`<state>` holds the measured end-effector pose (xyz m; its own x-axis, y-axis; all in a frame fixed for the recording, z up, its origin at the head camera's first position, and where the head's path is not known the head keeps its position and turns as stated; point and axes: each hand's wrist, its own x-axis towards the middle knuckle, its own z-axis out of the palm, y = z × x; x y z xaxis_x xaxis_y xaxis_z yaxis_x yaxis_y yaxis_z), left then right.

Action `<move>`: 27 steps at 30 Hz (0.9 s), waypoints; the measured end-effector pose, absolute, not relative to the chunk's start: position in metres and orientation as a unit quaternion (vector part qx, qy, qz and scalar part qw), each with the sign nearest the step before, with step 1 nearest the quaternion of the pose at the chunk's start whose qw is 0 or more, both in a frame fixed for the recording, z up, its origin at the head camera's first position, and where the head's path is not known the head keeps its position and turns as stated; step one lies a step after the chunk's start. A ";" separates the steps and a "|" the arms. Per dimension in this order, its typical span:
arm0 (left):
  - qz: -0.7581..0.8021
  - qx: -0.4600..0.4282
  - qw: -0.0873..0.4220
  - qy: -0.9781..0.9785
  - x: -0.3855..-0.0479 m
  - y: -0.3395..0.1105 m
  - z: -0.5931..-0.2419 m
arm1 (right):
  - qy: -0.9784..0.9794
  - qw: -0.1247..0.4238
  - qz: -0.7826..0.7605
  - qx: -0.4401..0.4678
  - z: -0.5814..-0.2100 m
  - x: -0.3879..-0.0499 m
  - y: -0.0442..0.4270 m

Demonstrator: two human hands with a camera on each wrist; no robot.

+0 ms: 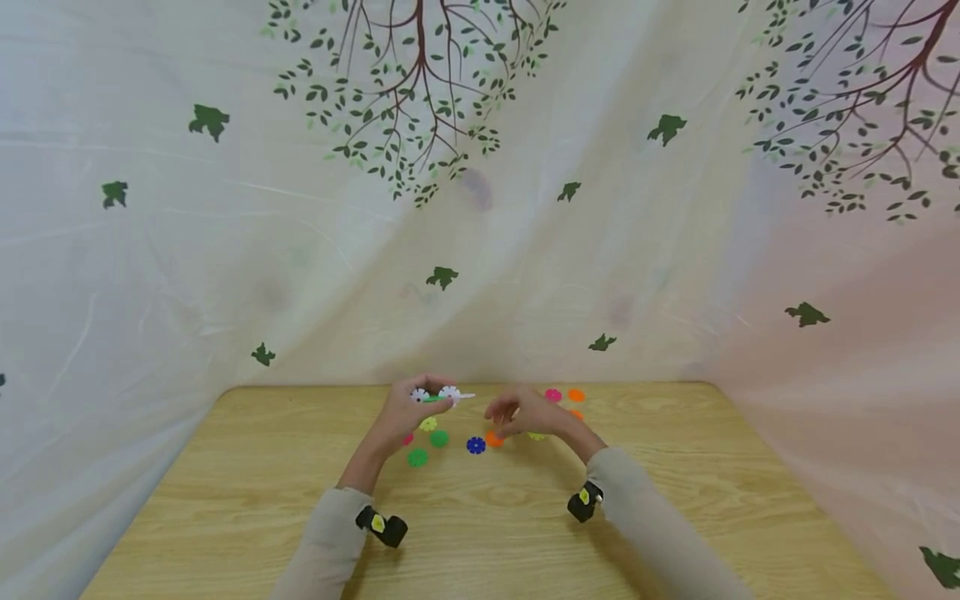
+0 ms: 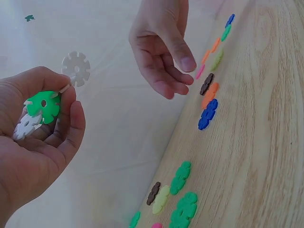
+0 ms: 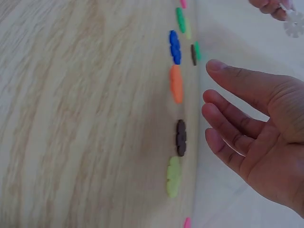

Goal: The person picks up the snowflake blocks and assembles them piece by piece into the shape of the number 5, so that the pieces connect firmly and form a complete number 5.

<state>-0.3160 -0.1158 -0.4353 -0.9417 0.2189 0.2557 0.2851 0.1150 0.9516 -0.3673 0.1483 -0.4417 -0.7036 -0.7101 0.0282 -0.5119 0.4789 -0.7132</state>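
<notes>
"In the head view, what's held?"
"Joined white and green notched plastic discs point(image 1: 450, 393), pinched in the left hand point(image 1: 403, 413) above the wood-grain table point(image 1: 480, 517)."
"Left wrist?"
"Fingers curled round the discs."
"Right wrist?"
"The right hand point(image 3: 270, 147), empty and half spread, near a dark-brown notched plastic disc point(image 3: 181, 137)."

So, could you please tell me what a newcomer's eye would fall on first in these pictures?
Most likely the bright flower-shaped discs, scattered towards the far edge of the wooden table. Above them, the left hand holds joined white and green discs, while the right hand hovers empty. Behind the table, a pale curtain shows printed leafy branches.
</notes>
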 end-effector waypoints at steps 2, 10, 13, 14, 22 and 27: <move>-0.643 -0.167 0.023 -0.747 -0.316 -0.116 -0.436 | 0.856 0.146 -0.354 -0.348 -0.445 -0.368 0.148; -0.640 -0.170 0.018 -0.749 -0.318 -0.115 -0.438 | 0.871 0.155 -0.326 -0.333 -0.454 -0.371 0.145; -0.642 -0.170 0.016 -0.747 -0.319 -0.115 -0.439 | 0.873 0.153 -0.321 -0.333 -0.456 -0.372 0.145; -0.642 -0.169 0.015 -0.747 -0.319 -0.115 -0.439 | 0.874 0.153 -0.319 -0.332 -0.457 -0.372 0.146; -0.647 -0.161 0.006 -0.745 -0.320 -0.115 -0.441 | 0.880 0.148 -0.310 -0.329 -0.460 -0.375 0.144; -0.655 -0.164 0.003 -0.738 -0.321 -0.115 -0.441 | 0.884 0.153 -0.308 -0.316 -0.461 -0.376 0.143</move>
<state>-0.3208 -0.1154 -0.4407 -0.9460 0.2379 0.2201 0.2469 0.0888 0.9650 -0.3758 0.1427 -0.4614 -0.7531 -0.6535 -0.0758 -0.4648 0.6101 -0.6417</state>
